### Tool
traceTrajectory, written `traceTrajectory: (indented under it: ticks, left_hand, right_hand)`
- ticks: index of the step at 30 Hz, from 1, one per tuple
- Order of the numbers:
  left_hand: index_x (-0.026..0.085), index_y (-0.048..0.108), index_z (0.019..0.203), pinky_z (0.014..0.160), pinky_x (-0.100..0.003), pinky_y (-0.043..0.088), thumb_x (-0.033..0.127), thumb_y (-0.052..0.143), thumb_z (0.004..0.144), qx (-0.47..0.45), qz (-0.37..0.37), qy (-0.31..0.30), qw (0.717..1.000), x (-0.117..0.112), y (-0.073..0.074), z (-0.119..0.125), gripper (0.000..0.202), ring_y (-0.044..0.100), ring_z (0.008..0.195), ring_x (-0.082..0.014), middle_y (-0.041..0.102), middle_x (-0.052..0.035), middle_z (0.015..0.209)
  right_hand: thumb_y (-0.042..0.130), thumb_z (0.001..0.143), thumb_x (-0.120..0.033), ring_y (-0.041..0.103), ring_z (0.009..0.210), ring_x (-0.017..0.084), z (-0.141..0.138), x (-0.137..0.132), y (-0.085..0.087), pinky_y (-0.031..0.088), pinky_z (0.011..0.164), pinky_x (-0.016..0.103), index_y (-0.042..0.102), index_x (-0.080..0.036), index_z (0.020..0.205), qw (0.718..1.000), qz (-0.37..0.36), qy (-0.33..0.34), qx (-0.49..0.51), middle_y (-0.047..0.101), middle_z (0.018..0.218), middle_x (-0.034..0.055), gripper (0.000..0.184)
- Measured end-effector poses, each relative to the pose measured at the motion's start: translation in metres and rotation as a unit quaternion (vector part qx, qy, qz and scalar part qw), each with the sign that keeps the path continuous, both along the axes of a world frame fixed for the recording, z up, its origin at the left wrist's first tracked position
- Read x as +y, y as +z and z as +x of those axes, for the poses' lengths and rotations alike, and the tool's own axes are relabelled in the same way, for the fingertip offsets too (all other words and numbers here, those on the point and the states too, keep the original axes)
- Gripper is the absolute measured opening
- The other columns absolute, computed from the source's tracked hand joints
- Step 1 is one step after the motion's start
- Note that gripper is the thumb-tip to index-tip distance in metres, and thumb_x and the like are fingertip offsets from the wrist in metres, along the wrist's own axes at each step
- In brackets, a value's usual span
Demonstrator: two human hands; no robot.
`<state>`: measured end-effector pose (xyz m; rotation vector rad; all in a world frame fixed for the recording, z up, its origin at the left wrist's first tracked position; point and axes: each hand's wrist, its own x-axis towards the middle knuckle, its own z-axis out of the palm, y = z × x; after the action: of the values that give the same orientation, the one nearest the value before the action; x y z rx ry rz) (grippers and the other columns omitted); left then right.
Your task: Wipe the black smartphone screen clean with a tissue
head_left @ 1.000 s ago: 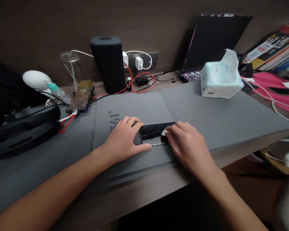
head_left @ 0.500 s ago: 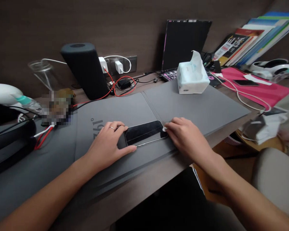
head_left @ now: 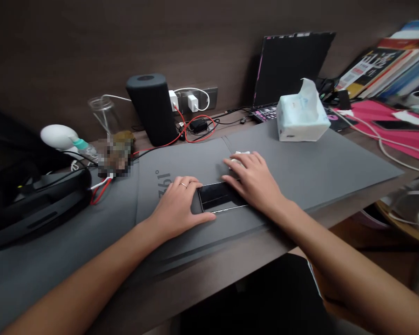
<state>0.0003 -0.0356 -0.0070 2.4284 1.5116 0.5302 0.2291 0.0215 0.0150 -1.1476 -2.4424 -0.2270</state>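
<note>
A black phone (head_left: pixel 218 195) lies screen up on the grey desk mat (head_left: pixel 317 167). My left hand (head_left: pixel 176 207) rests on the phone's left end, thumb along its near edge and fingers over its far corner, pinning it down. My right hand (head_left: pixel 253 179) lies across the phone's right end and reaches past its far edge. Its fingertips are pressed on a small white wad of tissue (head_left: pixel 240 155) on the mat.
A white tissue pack (head_left: pixel 300 118) stands at the back right, before a dark open laptop (head_left: pixel 289 65). A black cylinder speaker (head_left: pixel 153 109), chargers with red and white cables (head_left: pixel 195 123), a glass (head_left: pixel 103 111) and books (head_left: pixel 387 65) line the back. Black gear (head_left: pixel 35 204) sits left.
My right hand has moved with the white wad from the phone's right end up to the mat beyond the phone. My left hand has stayed on the phone. The view has shifted.
</note>
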Motion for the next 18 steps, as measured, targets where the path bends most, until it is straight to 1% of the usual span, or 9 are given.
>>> traceTrajectory:
  ticks: [1, 3, 6, 8, 13, 18]
  left_hand:
    - [0.017, 0.053, 0.121, 0.101, -0.048, 0.043, 0.057, 0.073, 0.077, 0.000, 0.001, -0.003, 1.000, 0.000, 0.000, 0.000, 0.063, 0.049, 0.117, -0.0312, 0.056, -0.0114, 0.126]
    - [0.017, 0.053, 0.120, 0.101, -0.048, 0.044, 0.058, 0.073, 0.076, 0.000, 0.002, -0.009, 1.000, 0.001, 0.000, 0.000, 0.063, 0.049, 0.117, -0.0314, 0.057, -0.0114, 0.125]
    - [0.017, 0.054, 0.118, 0.099, -0.048, 0.044, 0.060, 0.074, 0.075, -0.004, 0.003, -0.010, 1.000, 0.002, -0.001, -0.001, 0.064, 0.049, 0.116, -0.0316, 0.057, -0.0116, 0.124]
    - [0.017, 0.054, 0.117, 0.098, -0.048, 0.045, 0.061, 0.075, 0.074, -0.006, -0.002, -0.012, 1.000, 0.002, -0.002, -0.001, 0.065, 0.049, 0.114, -0.0317, 0.057, -0.0116, 0.124]
    - [0.017, 0.055, 0.116, 0.096, -0.047, 0.046, 0.060, 0.076, 0.072, -0.009, -0.005, -0.010, 1.000, 0.002, -0.002, -0.001, 0.065, 0.050, 0.113, -0.0319, 0.057, -0.0117, 0.123]
    - [0.018, 0.056, 0.116, 0.095, -0.046, 0.046, 0.059, 0.075, 0.074, -0.012, -0.016, -0.010, 1.000, 0.003, 0.002, 0.000, 0.062, 0.052, 0.111, -0.0311, 0.058, -0.0113, 0.122]
  right_hand:
    - [0.050, 0.097, -0.036, 0.054, 0.110, 0.030, -0.007, -0.005, -0.006, 0.034, 0.103, 0.052, 0.061, -0.015, 0.124, 1.000, -0.011, 0.013, 0.011, 0.062, 0.122, 0.0170, 0.035]
    - [0.049, 0.098, -0.040, 0.053, 0.109, 0.028, -0.018, -0.016, -0.010, 0.037, 0.101, 0.048, 0.062, -0.015, 0.124, 0.996, -0.051, 0.060, 0.030, 0.062, 0.121, 0.0157, 0.039]
    - [0.050, 0.097, -0.049, 0.054, 0.101, 0.025, -0.030, -0.026, -0.008, 0.043, 0.092, 0.042, 0.062, -0.017, 0.124, 0.981, -0.140, 0.133, 0.019, 0.062, 0.113, 0.0126, 0.044]
    - [0.050, 0.095, -0.053, 0.053, 0.098, 0.025, -0.033, -0.026, -0.006, 0.045, 0.088, 0.041, 0.062, -0.017, 0.124, 0.974, -0.170, 0.149, 0.007, 0.061, 0.110, 0.0126, 0.048]
    - [0.047, 0.093, -0.061, 0.051, 0.094, 0.027, -0.034, -0.016, -0.008, 0.046, 0.084, 0.043, 0.061, -0.014, 0.122, 0.971, -0.172, 0.165, -0.002, 0.060, 0.107, 0.0144, 0.056]
    - [0.042, 0.097, -0.056, 0.048, 0.090, 0.026, -0.034, -0.012, -0.009, 0.045, 0.084, 0.043, 0.060, -0.014, 0.118, 0.968, -0.174, 0.181, -0.012, 0.059, 0.103, 0.0128, 0.051]
